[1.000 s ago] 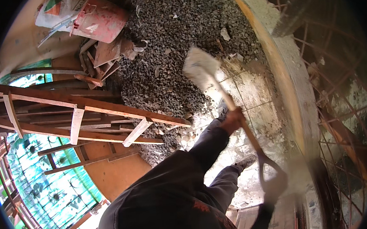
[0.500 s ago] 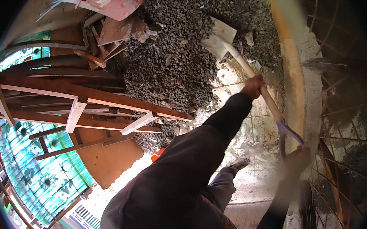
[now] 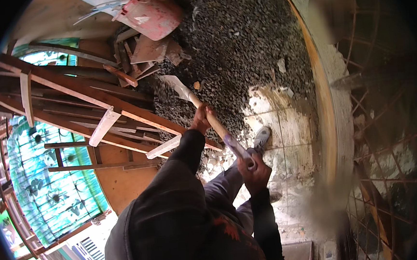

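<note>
My left hand (image 3: 201, 119) is wrapped round the pale wooden shaft of a shovel (image 3: 221, 129). Behind it, my right hand (image 3: 255, 174) grips the handle at the shaft's near end. The shovel slants from the handle up and left to its light metal blade, which is at the left part of a heap of dark grey gravel (image 3: 236, 36). The blade is blurred, and I cannot tell how much gravel lies on it. A small brownish stone sits just right of the blade.
A wooden ladder-like frame (image 3: 125, 114) lies on the left, its end near my left forearm. A red bucket (image 3: 154, 13) and broken boards (image 3: 149, 49) stand beyond it. A rough ledge (image 3: 334, 97) and metal grid run along the right. My shoe (image 3: 263, 138) stands on pale tiles.
The shovel has swung left, its blade going from the right part of the gravel to the left part. Both hands have moved left with it, the right hand away from the ledge.
</note>
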The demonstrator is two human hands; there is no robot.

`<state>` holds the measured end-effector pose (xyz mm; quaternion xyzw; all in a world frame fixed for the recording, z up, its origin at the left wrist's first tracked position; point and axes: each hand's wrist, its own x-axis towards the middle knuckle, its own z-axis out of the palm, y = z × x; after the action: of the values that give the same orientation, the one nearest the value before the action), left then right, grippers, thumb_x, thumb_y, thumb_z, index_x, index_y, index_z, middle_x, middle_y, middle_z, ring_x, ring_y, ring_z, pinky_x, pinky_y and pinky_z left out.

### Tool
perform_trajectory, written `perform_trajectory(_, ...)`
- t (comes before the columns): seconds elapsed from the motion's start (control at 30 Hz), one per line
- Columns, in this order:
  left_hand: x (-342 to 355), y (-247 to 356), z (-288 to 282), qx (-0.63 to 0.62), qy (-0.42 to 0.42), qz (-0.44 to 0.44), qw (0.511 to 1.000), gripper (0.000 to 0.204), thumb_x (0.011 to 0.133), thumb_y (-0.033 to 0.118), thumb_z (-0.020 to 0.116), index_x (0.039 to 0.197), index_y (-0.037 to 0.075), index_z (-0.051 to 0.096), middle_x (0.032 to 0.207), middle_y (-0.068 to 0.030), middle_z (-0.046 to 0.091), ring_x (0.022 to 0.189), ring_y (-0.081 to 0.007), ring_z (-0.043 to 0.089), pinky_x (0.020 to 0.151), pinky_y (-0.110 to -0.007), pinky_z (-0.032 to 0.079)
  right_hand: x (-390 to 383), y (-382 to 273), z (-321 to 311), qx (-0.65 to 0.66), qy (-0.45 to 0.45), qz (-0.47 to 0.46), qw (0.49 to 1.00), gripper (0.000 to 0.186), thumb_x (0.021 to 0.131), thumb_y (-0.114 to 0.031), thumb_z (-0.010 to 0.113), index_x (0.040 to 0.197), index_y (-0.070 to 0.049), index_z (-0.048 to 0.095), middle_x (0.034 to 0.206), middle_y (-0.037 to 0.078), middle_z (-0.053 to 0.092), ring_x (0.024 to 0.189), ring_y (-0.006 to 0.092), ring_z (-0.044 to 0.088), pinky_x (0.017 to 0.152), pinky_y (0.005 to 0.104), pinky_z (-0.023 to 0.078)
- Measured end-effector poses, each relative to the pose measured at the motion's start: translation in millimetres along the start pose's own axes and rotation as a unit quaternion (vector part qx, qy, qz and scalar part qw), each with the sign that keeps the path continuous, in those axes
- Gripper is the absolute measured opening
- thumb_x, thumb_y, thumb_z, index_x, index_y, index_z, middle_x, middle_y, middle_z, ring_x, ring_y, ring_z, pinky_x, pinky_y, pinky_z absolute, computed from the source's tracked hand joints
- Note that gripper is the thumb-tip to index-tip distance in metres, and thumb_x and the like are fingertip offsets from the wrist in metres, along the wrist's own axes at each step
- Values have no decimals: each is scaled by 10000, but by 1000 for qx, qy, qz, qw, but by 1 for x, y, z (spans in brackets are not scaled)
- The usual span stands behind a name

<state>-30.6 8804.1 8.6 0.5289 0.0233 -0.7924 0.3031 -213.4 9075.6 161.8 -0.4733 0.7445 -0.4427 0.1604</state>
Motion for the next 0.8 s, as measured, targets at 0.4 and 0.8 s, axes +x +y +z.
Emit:
perform_trajectory(0.4, -61, -153, 99, 70, 31, -88, 993, 150, 863, 195, 493, 777, 83, 443, 539, -29, 444, 432, -183, 460, 444, -326, 465, -22, -60, -147, -60, -28, 174, 982, 292, 740, -243, 636, 829, 26, 567, 593, 33, 490, 545, 108, 468, 498, 271, 385)
perform_trajectory(0.8, -182, -209, 131, 114, -93, -149, 978, 267, 868, 322, 522, 866, 55, 530, 698, -38, 546, 579, -164, 533, 542, -318, 483, 18, -142, -160, 118, -103, 309, 938, 334, 803, -240, 639, 990, 13, 526, 552, -19, 419, 444, 44, 385, 382, 206, 287)
